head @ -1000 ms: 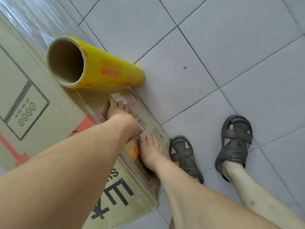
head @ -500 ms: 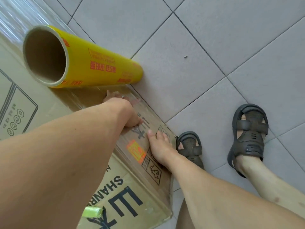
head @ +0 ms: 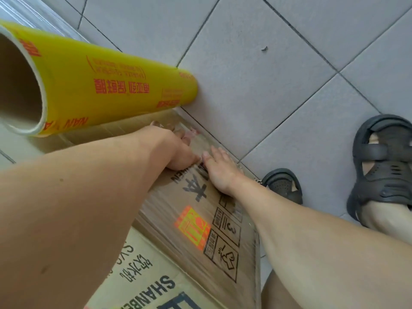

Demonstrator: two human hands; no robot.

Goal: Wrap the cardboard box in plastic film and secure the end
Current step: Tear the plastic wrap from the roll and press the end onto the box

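Observation:
A brown cardboard box (head: pixel 196 233) with black and orange print fills the lower left, and clear plastic film (head: pixel 169 246) lies tight over its side. A yellow film roll (head: pixel 107 85) with a cardboard core rests on top of the box at the upper left. My left hand (head: pixel 176 150) lies flat on the filmed side of the box just below the roll, fingers spread. Right beside it, my right hand (head: pixel 219 170) presses flat on the same face near the box's lower edge, fingers straight.
Grey floor tiles (head: pixel 267 97) with dark grout lines run along the right of the box. Two feet in dark grey sandals (head: pixel 383 168) stand on the tiles close to the box's corner. More film (head: pixel 33 14) stretches away at the top left.
The view has moved closer to the box. Both hands have slid along the filmed side toward each other and now lie almost touching. The roll stays on top of the box.

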